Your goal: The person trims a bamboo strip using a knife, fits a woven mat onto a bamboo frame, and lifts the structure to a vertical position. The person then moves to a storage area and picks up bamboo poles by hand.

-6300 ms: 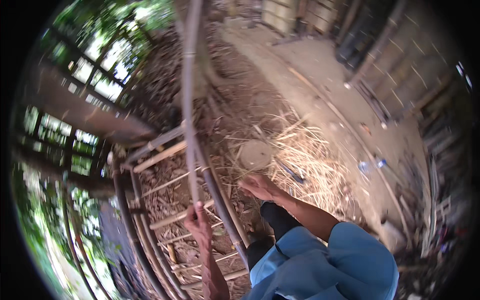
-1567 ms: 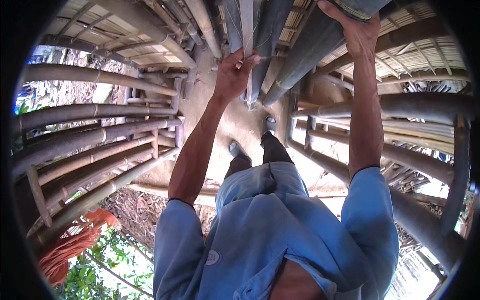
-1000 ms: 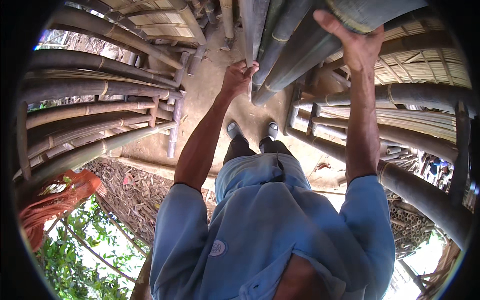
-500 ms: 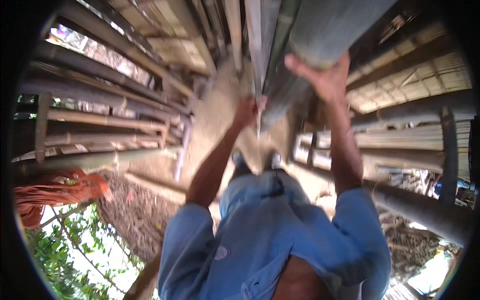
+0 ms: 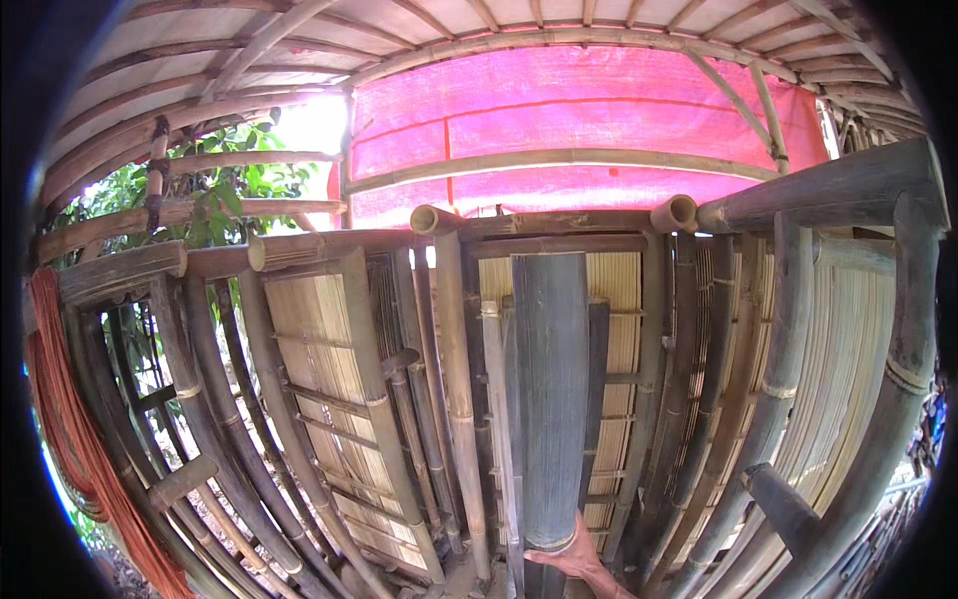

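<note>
A thick, dark grey-green bamboo pole (image 5: 552, 399) stands upright in the middle of the view. My right hand (image 5: 571, 555) grips it low down, just under a pale node ring, with thumb and fingers reaching round opposite sides. Beside it on the left runs a thin pale bamboo strip (image 5: 499, 429), close to the pole. Behind are woven split-bamboo panels (image 5: 624, 349) set in a bamboo frame. My left hand is outside this view.
Bamboo posts and slats line both sides, with a woven panel (image 5: 329, 399) at left. A bundle of orange-red cord (image 5: 65, 419) hangs at far left. A pink sheet (image 5: 569, 110) hangs behind, under a roof with bamboo rafters (image 5: 499, 42).
My view has swung up from my feet and the ground to the bamboo structure and roof. My left hand has left the view; my right hand stays on the thick bamboo pole.
</note>
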A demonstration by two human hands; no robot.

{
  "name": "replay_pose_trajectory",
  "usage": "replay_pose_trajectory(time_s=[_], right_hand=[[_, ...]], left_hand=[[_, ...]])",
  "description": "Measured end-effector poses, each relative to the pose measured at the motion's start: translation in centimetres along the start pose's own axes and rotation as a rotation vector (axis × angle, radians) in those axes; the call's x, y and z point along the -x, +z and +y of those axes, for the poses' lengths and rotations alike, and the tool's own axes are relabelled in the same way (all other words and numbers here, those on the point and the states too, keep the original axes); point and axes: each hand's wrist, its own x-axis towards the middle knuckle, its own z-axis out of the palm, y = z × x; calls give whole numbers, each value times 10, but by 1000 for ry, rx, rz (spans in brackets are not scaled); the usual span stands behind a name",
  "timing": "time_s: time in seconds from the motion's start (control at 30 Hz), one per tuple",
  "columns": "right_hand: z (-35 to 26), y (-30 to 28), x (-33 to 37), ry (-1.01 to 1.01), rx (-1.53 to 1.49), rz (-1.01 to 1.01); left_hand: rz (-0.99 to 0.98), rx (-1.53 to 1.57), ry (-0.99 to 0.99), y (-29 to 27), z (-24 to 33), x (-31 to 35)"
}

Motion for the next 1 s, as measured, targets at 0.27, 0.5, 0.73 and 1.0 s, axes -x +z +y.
replay_pose_trajectory(time_s=[0.27,0.5,0.73,1.0], right_hand=[[20,-8,-15,8,-91,-149],[24,1,-9,10,-92,-184],[27,-3,0,38,-102,-162],[42,-9,0,-11,-110,-121]], left_hand=[[-60,-223,132,22,-49,-37],[-19,-507,291,53,-126,-13],[11,-319,150,44,-75,0],[-126,-159,100,8,-12,-19]])
